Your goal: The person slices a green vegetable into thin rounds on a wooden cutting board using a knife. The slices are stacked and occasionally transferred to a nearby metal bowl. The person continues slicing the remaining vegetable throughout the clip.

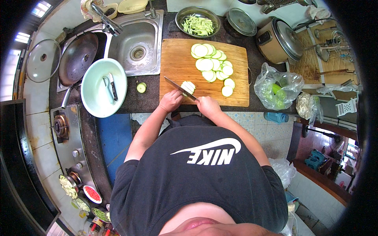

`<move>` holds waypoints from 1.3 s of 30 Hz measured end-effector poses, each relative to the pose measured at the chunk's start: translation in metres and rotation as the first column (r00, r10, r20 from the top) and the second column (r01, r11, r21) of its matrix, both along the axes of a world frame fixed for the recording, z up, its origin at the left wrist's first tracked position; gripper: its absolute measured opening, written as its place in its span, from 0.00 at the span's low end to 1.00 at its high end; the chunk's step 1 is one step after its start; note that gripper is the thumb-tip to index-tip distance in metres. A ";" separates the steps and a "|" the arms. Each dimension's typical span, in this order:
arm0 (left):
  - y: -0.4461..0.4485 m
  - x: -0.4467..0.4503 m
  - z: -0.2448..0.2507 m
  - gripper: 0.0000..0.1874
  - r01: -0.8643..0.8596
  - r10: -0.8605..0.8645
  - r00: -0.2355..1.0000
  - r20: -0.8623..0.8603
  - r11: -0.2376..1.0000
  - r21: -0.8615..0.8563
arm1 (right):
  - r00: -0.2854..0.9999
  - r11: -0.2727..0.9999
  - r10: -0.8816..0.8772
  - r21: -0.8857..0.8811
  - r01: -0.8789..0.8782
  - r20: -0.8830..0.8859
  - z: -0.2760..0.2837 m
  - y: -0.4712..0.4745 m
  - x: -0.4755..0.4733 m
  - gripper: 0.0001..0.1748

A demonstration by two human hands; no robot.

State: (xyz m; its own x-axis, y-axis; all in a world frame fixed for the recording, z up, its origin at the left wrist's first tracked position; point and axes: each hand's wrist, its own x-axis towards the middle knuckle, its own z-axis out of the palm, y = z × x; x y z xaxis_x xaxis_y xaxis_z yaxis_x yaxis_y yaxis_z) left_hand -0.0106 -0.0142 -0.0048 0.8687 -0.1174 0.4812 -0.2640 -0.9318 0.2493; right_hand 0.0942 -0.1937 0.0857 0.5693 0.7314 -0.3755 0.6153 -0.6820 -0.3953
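My right hand [208, 106] is closed on the handle of a kitchen knife [179, 87], whose blade points up and left over the near part of a wooden cutting board [177, 63]. Fingertips of my left hand [171, 101] press at the near side of a small stack of pale green-edged vegetable slices [188, 86], against the blade. Farther up the board lie many round slices [204, 64] in overlapping groups, with a few apart at the right. Behind the board, a steel bowl [217, 23] holds thin cut strips [198, 25]. A vegetable end piece [141, 87] rests left of the board.
At the left are a pale green basin [88, 91] holding a peeler and a paring knife, a steel sink [153, 59], a wok [78, 59] and a gas stove [85, 141]. A rice cooker [267, 38] and a plastic bag of green vegetables [277, 88] stand at the right.
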 end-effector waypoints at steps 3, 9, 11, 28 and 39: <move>0.001 0.001 0.000 0.05 0.005 -0.005 1.000 0.029 1.000 -0.003 | 1.000 1.000 -0.002 -0.028 0.001 -0.004 -0.006 0.003 0.001 0.18; 0.001 0.001 -0.002 0.06 0.006 -0.005 0.999 0.034 1.000 -0.025 | 0.999 0.999 -0.046 -0.019 0.045 -0.029 -0.011 0.007 0.004 0.18; 0.001 0.001 -0.003 0.06 0.010 -0.008 0.999 0.040 0.999 -0.043 | 0.998 0.998 -0.058 0.027 0.059 -0.037 -0.010 0.004 0.005 0.18; 0.001 -0.003 -0.008 0.06 -0.003 0.002 1.000 0.023 1.000 0.019 | 0.999 0.999 -0.041 -0.021 0.040 -0.013 -0.007 0.007 -0.009 0.18; 0.010 0.022 0.010 0.13 0.018 -0.010 0.974 -0.228 0.999 0.034 | 0.972 0.970 -0.228 0.072 0.232 -0.057 0.025 -0.024 0.027 0.20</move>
State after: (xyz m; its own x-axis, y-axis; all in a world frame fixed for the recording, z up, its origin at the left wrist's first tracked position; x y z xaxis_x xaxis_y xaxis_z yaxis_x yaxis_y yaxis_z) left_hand 0.0118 -0.0043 0.0051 0.9530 -0.1441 0.2666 -0.2176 -0.9377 0.2710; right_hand 0.1210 -0.2175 0.1106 0.7085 0.6108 -0.3535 0.4244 -0.7690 -0.4780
